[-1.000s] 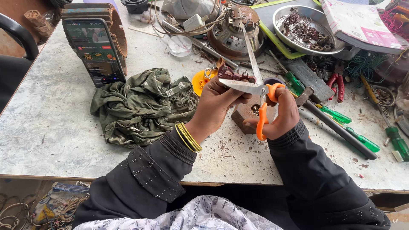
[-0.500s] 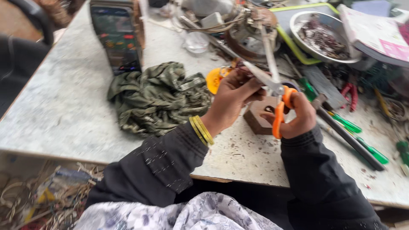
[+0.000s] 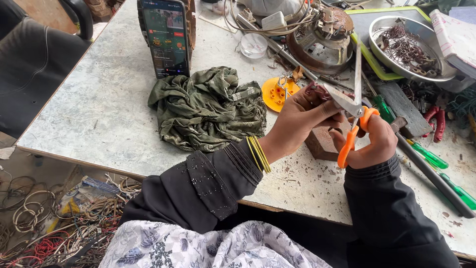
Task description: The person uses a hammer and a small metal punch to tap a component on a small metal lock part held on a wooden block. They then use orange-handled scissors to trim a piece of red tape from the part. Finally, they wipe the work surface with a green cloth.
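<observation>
Scissors work over the tabletop (image 3: 99, 114).
Right hand (image 3: 369, 141) grips orange scissors (image 3: 353, 116), blades spread; left hand (image 3: 300, 119) pinches a small reddish piece (image 3: 317, 90); green cloth (image 3: 208, 109) at 9 o'clock.

Pale, speckled stone tabletop (image 3: 94, 114), scratched and stained, its near edge chipped and running diagonally from the left edge down to the lower right. Dark chair (image 3: 34, 59) just beside the tabletop's left edge, at the far corner. Floor (image 3: 29, 164) below the near edge is littered with tangled wire coils (image 3: 44, 218); soft, even daylight, no hard shadows.
</observation>
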